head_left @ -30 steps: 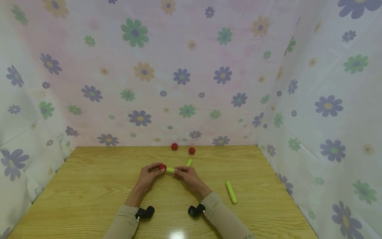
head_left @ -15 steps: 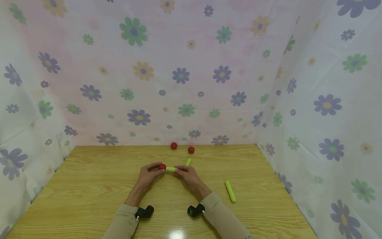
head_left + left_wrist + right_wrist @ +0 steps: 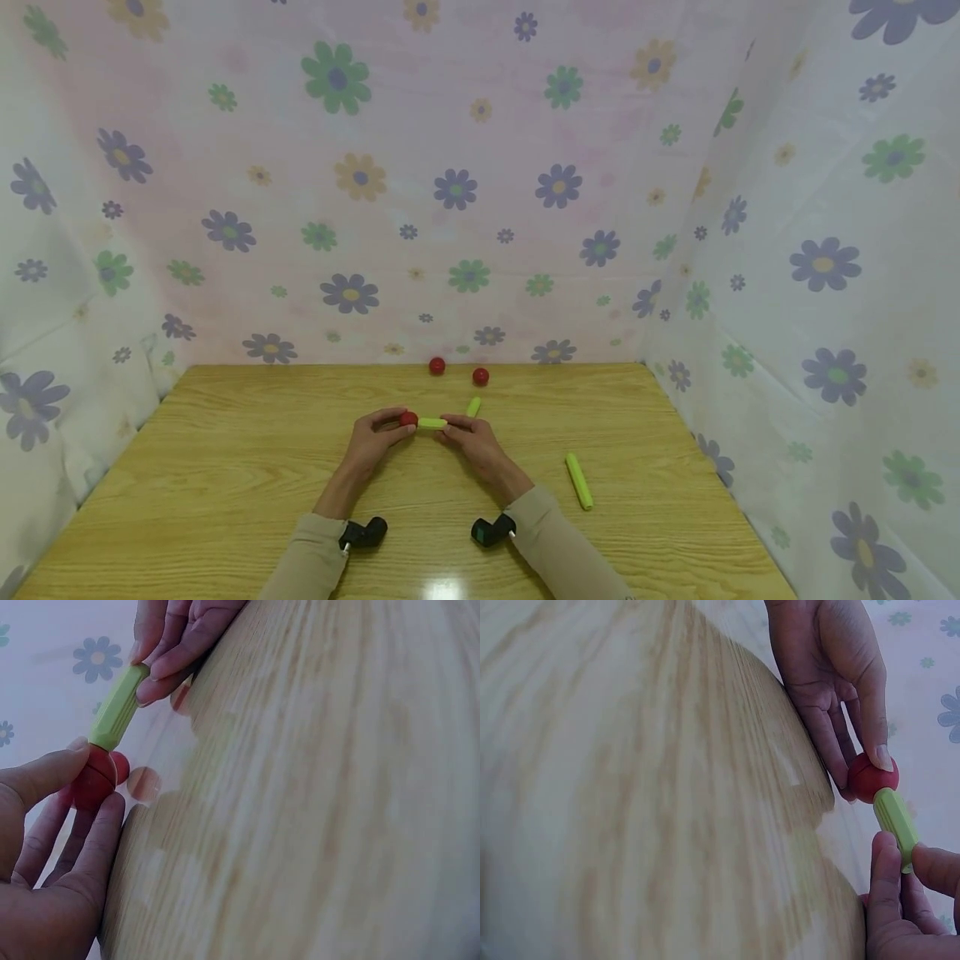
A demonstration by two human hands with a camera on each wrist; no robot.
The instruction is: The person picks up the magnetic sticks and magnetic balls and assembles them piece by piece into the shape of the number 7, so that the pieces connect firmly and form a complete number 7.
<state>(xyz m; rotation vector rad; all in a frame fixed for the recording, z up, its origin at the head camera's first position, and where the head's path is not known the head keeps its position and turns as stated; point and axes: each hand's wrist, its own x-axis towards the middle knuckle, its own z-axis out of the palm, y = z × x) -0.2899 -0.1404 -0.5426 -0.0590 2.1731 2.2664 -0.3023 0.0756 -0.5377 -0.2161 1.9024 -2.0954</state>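
In the head view, a wooden table [image 3: 225,500] runs back to a flowered cloth [image 3: 480,167], which hangs behind it and along 2 sides. The left hand [image 3: 372,442] grips a red ball [image 3: 408,419] between thumb and fingers; facing it, the right hand [image 3: 480,446] pinches a green stick [image 3: 431,424] that points at the ball. Beyond the right fingers lies a second stick [image 3: 473,407], and farther past both sets of fingers sit 2 more balls [image 3: 437,366]; a third stick [image 3: 579,482] lies to the right of the right hand. In the left wrist view, thumb and fingers stand apart by the ball's width, pressed on its opposite sides, with 1 end of the green stick against it. In the right wrist view, the right fingertips close on the stick's other end.
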